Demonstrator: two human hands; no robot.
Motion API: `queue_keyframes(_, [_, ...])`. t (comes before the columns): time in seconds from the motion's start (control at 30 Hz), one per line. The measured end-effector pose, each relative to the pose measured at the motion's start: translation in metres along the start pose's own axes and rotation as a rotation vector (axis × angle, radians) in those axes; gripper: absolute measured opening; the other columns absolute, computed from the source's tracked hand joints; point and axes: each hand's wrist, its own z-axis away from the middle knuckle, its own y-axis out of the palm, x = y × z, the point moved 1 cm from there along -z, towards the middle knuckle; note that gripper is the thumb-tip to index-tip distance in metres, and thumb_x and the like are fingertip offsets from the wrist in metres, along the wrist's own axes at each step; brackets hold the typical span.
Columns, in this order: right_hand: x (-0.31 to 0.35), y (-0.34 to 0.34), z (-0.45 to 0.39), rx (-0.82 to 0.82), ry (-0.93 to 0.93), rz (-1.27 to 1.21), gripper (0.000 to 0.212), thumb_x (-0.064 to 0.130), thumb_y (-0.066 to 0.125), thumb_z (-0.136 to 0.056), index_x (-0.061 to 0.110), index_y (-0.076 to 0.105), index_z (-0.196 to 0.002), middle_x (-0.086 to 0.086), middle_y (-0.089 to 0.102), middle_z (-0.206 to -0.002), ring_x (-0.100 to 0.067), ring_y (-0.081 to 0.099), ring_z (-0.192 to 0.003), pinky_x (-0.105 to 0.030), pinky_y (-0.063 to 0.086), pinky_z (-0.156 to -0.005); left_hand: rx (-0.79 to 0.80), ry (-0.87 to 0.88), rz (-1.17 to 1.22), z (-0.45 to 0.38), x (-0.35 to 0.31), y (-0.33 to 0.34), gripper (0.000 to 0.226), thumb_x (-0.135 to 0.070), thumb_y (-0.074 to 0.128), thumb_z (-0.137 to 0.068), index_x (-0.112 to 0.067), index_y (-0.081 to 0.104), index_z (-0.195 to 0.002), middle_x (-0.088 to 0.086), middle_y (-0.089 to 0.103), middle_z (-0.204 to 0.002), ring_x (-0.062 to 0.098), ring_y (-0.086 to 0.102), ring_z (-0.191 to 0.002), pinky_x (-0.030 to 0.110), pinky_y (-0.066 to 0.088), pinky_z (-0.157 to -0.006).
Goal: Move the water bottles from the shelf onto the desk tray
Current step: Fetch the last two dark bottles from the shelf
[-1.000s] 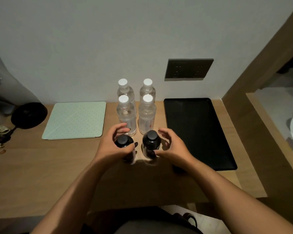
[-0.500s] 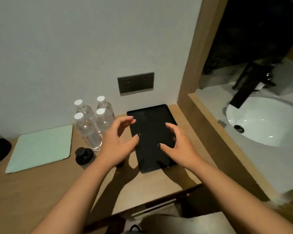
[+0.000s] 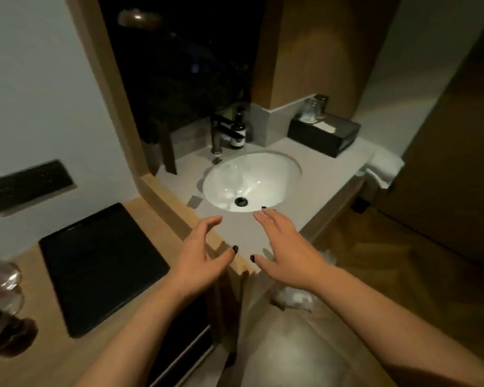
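The black desk tray (image 3: 101,263) lies bare on the wooden desk at the left. Blurred at the far left edge are a clear water bottle (image 3: 0,289) and a dark-capped bottle (image 3: 9,336), both standing on the desk beside the tray. My left hand (image 3: 200,258) hovers over the desk's right end, fingers spread and slightly bent, holding nothing. My right hand (image 3: 287,247) reaches out over the grey counter toward the sink, fingers straight, holding nothing. No shelf with bottles is in sight.
A white sink (image 3: 252,181) with a dark tap (image 3: 221,132) and a soap bottle (image 3: 238,129) sits in a grey counter. A black tissue box (image 3: 323,134) with glasses, and a white towel (image 3: 383,169), are at the right. A wooden partition (image 3: 168,202) divides desk and counter.
The view has swung right from the desk to the sink. Both hands let go of the dark-capped bottles, passed over the tray and now hover near the counter, holding nothing.
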Motion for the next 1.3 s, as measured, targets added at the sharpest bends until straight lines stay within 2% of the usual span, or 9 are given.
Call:
queue_keyframes(0.1, [-0.055, -0.028, 0.033, 0.021, 0.098, 0.142, 0.085, 0.042, 0.057, -0.089, 0.021, 0.004, -0.153, -0.006, 0.001, -0.161, -0.024, -0.003, -0.148, -0.036, 0.009, -0.120, 0.092, 0.090, -0.148, -0.021, -0.029, 0.051, 0.072, -0.038, 0.068, -0.082, -0.029, 0.032, -0.144, -0.009, 0.037, -0.149, 0.009, 0.037, -0.133, 0.025, 0.029, -0.106])
queue_keyframes(0.2, [-0.105, -0.054, 0.066, 0.026, 0.191, 0.216, 0.088, 0.042, 0.057, -0.089, 0.019, 0.002, -0.153, -0.008, 0.003, -0.160, -0.026, -0.003, -0.148, -0.036, 0.008, -0.120, 0.234, 0.212, -0.257, -0.042, -0.059, 0.090, 0.072, -0.040, 0.064, -0.085, -0.029, 0.027, -0.147, -0.009, 0.031, -0.153, 0.015, 0.044, -0.130, 0.022, 0.029, -0.106])
queue_keyframes(0.33, [-0.157, -0.080, 0.105, 0.031, 0.306, 0.281, 0.091, 0.042, 0.058, -0.088, 0.022, -0.002, -0.153, -0.009, 0.004, -0.161, -0.027, -0.003, -0.148, -0.038, 0.011, -0.120, 0.355, 0.401, -0.396, -0.074, -0.089, 0.139, 0.074, -0.041, 0.060, -0.088, -0.024, 0.022, -0.149, -0.005, 0.023, -0.158, 0.010, 0.022, -0.144, 0.016, 0.013, -0.108])
queue_keyframes(0.5, [-0.210, -0.098, 0.139, -0.005, 0.489, 0.225, 0.089, 0.038, 0.059, -0.088, 0.024, -0.001, -0.153, -0.007, 0.002, -0.161, -0.026, -0.004, -0.148, -0.037, 0.010, -0.119, 0.466, 0.533, -0.460, -0.115, -0.113, 0.199, 0.076, -0.039, 0.060, -0.088, -0.020, 0.021, -0.150, 0.000, 0.020, -0.159, 0.011, 0.012, -0.147, 0.019, 0.009, -0.112])
queue_keyframes(0.7, [-0.291, -0.108, 0.133, -0.028, 0.693, 0.124, 0.091, 0.045, 0.060, -0.087, 0.028, 0.000, -0.152, -0.002, -0.002, -0.161, -0.022, -0.005, -0.149, -0.036, 0.014, -0.118, 0.619, 0.526, -0.528, -0.177, -0.120, 0.277, 0.083, -0.041, 0.061, -0.086, -0.019, 0.015, -0.151, 0.002, 0.013, -0.161, 0.014, 0.001, -0.149, 0.033, 0.016, -0.119])
queue_keyframes(0.8, [-0.336, -0.114, 0.116, -0.013, 0.733, 0.117, 0.089, 0.047, 0.059, -0.087, 0.026, 0.002, -0.153, -0.004, -0.001, -0.161, -0.024, -0.003, -0.149, -0.036, 0.015, -0.118, 0.667, 0.523, -0.551, -0.218, -0.122, 0.315, 0.082, -0.041, 0.061, -0.087, -0.018, 0.015, -0.151, 0.001, 0.012, -0.161, 0.015, -0.001, -0.149, 0.033, 0.016, -0.119])
queue_keyframes(0.97, [-0.414, -0.123, 0.070, -0.013, 0.808, 0.034, 0.088, 0.045, 0.060, -0.087, 0.026, 0.004, -0.152, -0.004, -0.001, -0.161, -0.025, -0.003, -0.149, -0.039, 0.017, -0.117, 0.689, 0.474, -0.555, -0.304, -0.132, 0.373, 0.081, -0.038, 0.060, -0.088, -0.018, 0.015, -0.151, 0.003, 0.011, -0.161, 0.017, 0.000, -0.149, 0.034, 0.017, -0.118])
queue_keyframes(1.13, [-0.479, -0.128, 0.028, 0.007, 0.836, -0.029, 0.087, 0.044, 0.059, -0.088, 0.026, 0.003, -0.152, -0.004, -0.004, -0.161, -0.025, -0.005, -0.149, -0.041, 0.017, -0.117, 0.701, 0.425, -0.555, -0.376, -0.156, 0.426, 0.081, -0.032, 0.060, -0.090, -0.018, 0.009, -0.152, 0.003, -0.002, -0.162, 0.021, 0.004, -0.149, 0.038, 0.024, -0.117])
queue_keyframes(1.3, [-0.552, -0.154, 0.005, -0.018, 0.862, -0.071, 0.086, 0.041, 0.058, -0.089, 0.024, 0.003, -0.153, -0.004, -0.005, -0.161, -0.025, -0.006, -0.148, -0.042, 0.018, -0.117, 0.730, 0.404, -0.569, -0.432, -0.181, 0.478, 0.083, -0.030, 0.060, -0.090, -0.018, 0.006, -0.153, 0.004, -0.006, -0.162, 0.024, 0.005, -0.149, 0.041, 0.025, -0.116])
